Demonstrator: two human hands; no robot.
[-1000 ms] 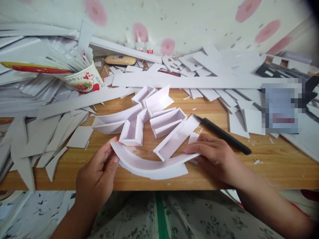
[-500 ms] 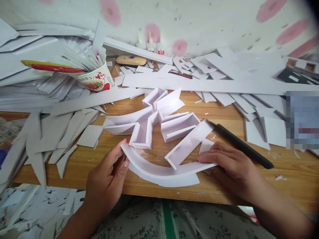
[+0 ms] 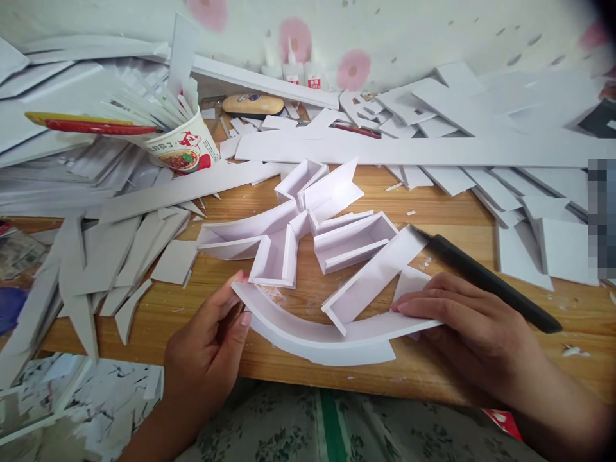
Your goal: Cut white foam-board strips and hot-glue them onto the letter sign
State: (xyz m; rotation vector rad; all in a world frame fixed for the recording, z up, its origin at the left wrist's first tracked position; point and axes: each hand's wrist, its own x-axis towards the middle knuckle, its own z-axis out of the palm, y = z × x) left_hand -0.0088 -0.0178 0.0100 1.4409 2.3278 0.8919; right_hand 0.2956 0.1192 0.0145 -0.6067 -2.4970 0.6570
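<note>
A curved white foam-board strip (image 3: 289, 330) stands on edge near the table's front, along a flat white piece (image 3: 337, 354) that shows beneath it. My left hand (image 3: 209, 346) pinches the strip's left end between thumb and fingers. At the other end, my right hand (image 3: 457, 321) has its fingers closed over the strip. A straight, angled white piece (image 3: 375, 276) touches the strip's inner side. Beyond it stand white open-topped box shapes (image 3: 356, 240) and a joined, branching white form (image 3: 274, 247). The black-handled knife (image 3: 495, 282) lies by my right hand.
White board offcuts cover the left (image 3: 110, 250) and right (image 3: 520, 205) sides. A paper cup (image 3: 187, 144) full of thin strips and pens stands back left. Small glue bottles (image 3: 312, 74) and an oval case (image 3: 253, 104) sit near the wall.
The view has shifted slightly, so things on the right appear farther right. Both hands keep their hold on the curved strip, with little visible change in its shape.
</note>
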